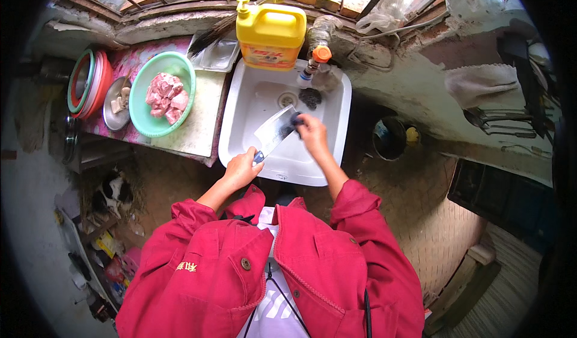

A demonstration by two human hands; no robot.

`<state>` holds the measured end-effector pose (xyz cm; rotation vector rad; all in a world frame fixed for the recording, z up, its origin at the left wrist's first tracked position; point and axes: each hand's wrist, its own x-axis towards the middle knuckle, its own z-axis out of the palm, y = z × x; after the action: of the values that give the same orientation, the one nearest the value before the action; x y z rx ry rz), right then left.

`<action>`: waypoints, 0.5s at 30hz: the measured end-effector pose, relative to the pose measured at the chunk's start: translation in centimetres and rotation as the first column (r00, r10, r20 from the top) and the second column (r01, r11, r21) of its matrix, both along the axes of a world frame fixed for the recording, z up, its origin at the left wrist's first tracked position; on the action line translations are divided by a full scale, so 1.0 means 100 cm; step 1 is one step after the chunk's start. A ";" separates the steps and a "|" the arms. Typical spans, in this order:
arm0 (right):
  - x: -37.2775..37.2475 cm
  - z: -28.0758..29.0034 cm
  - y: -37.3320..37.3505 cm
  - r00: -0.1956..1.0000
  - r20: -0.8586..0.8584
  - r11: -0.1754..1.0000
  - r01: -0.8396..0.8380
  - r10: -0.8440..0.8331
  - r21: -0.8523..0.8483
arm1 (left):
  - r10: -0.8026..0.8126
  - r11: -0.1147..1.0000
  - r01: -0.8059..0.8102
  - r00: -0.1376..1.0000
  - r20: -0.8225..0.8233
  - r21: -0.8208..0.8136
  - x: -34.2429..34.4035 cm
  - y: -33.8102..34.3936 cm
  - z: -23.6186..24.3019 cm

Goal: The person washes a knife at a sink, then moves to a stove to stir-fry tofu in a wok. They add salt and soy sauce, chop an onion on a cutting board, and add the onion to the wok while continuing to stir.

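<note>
The broad knife (pixel 271 131) is above the white sink (pixel 249 100), its blade slanting up from the handle. The left hand (pixel 242 167) is closed around the blue handle; the right hand (pixel 311 135), apart from it, grips a dark scrubber (pixel 295 120) against the blade. The knife should feel fairly heavy toward the blade, stiff throughout and probably slippery if wet. The handle is the safe place to hold; fingers are best kept flat on the blade's face, clear of the edge, which I cannot make out. The scrubber looks light and soft.

A dark mesh pad (pixel 310 98) lies in the sink near the drain. On the left, a pale-topped counter (pixel 205 112) carries a green bowl (pixel 139 111) of raw meat (pixel 166 96). A yellow jug (pixel 271 33) stands behind the sink, below a barred window, and brick paving (pixel 421 188) covers the floor.
</note>
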<state>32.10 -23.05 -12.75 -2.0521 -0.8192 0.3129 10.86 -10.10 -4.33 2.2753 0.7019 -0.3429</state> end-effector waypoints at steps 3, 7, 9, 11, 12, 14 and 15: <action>-0.032 0.017 0.013 0.988 0.140 0.993 -0.054 0.069 -0.107 | -0.042 0.997 0.041 0.999 0.008 0.061 0.004 -0.004 0.007; -0.009 -0.002 0.033 0.986 0.122 0.981 0.128 -0.110 -0.148 | -0.083 0.990 0.079 0.996 0.033 0.117 0.001 -0.001 0.007; 0.007 -0.012 0.039 0.980 0.128 0.968 0.177 -0.155 -0.180 | -0.083 0.988 0.078 0.996 0.029 0.130 0.001 -0.001 0.009; 0.019 -0.019 0.039 0.976 0.134 0.957 0.197 -0.171 -0.212 | -0.093 0.987 0.090 0.995 0.018 0.135 -0.002 0.000 0.010; 0.024 -0.021 0.036 0.972 0.127 0.937 0.225 -0.198 -0.266 | -0.098 0.986 0.094 0.995 0.017 0.138 -0.002 0.001 0.009; 0.038 -0.032 0.023 0.961 0.050 0.918 0.276 -0.273 -0.286 | -0.107 0.987 0.105 0.994 0.012 0.124 -0.004 0.001 0.013; 0.043 -0.034 0.016 0.949 -0.057 0.918 0.283 -0.310 -0.276 | -0.112 0.987 0.110 0.994 0.010 0.117 -0.005 0.001 0.014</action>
<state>36.37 -21.49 -16.19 -2.3524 -0.4098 0.3661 10.31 -9.97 -2.94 2.4312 0.6014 -0.3437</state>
